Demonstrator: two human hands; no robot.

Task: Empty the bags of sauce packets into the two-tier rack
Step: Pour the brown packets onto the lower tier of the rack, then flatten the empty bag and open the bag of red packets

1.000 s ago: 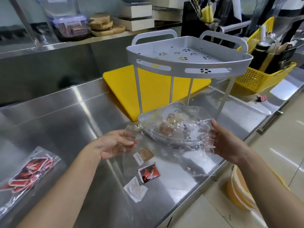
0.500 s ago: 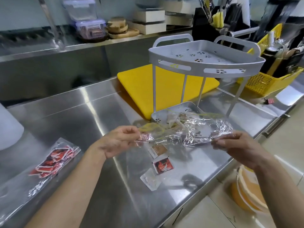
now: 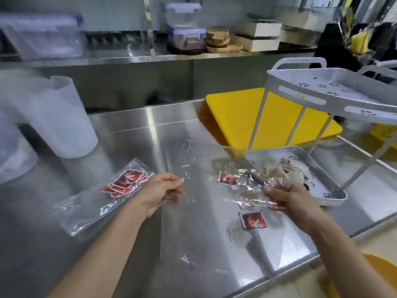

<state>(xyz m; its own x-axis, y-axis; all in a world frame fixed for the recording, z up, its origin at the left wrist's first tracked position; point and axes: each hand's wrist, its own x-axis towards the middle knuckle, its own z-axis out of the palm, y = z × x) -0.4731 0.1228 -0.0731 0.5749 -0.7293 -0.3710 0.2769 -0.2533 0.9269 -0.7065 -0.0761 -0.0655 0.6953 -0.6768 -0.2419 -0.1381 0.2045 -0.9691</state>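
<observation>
The steel counter (image 3: pixel 193 125) carries the two-tier rack (image 3: pixel 300 97) at the right, with some packets (image 3: pixel 285 168) lying in its lower tier (image 3: pixel 335 197). The right hand (image 3: pixel 287 196) grips a crumpled clear bag (image 3: pixel 253 186) just beside that tier. The left hand (image 3: pixel 159 190) has curled fingers; whether they pinch any film, I cannot tell. The full bag (image 3: pixel 120 190) lies at the left. It is probably light, soft and slippery, so better to take it by its closed end.

One full bag (image 3: pixel 120 186) left of left fingers (image 3: pixel 175 182); one crumpled bag (image 3: pixel 251 187) in right fingers (image 3: pixel 274 190); one two-tier rack (image 3: pixel 300 97).
</observation>
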